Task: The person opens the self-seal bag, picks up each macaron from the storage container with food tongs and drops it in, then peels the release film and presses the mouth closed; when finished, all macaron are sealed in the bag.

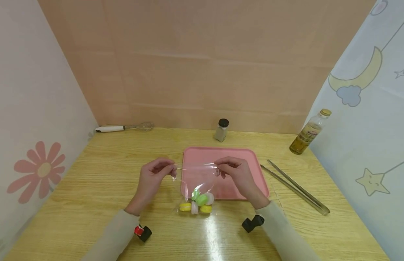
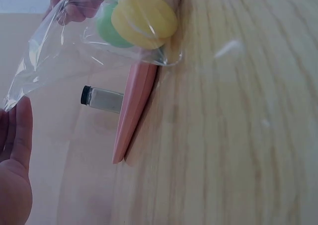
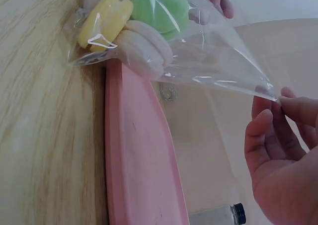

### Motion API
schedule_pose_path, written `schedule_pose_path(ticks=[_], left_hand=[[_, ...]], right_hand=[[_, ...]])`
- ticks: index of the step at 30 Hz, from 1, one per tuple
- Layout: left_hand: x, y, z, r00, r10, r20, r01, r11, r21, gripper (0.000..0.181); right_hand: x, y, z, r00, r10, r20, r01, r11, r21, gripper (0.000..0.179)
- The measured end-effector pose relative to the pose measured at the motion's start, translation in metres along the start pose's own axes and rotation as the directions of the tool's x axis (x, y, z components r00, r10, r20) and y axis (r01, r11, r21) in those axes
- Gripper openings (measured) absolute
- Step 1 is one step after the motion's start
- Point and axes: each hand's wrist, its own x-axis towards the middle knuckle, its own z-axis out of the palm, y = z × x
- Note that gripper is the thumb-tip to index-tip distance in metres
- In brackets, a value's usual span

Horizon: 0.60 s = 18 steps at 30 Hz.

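Note:
A clear plastic bag hangs between both hands in front of the pink tray. Its upper left corner is pinched by my left hand, its upper right corner by my right hand. Several macarons lie heaped in the bottom of the bag: a yellow macaron at the left, a green macaron in the middle and a pale pink macaron among them. In the right wrist view, thumb and fingertips meet at the bag's corner. The left wrist view shows only part of the left hand.
Behind the tray stands a small black-capped jar. Metal tongs lie to the tray's right, with a tilted oil bottle against the right wall. A whisk with a white handle lies at the back left of the wooden table.

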Motion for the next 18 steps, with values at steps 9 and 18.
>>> schedule_pose_path(ticks=[9,18], left_hand=[[0.002,-0.002,-0.004,0.996,0.066,0.053,-0.066,0.998,-0.002,0.009],[0.003,-0.003,-0.008,0.996,0.016,0.093,-0.022,0.998,0.062,0.012]], right_hand=[[-0.001,0.010,-0.005,0.994,-0.097,0.041,0.098,0.995,-0.021,0.014],[-0.001,0.011,-0.007,0.978,-0.194,0.083,0.198,0.979,-0.051,0.011]])
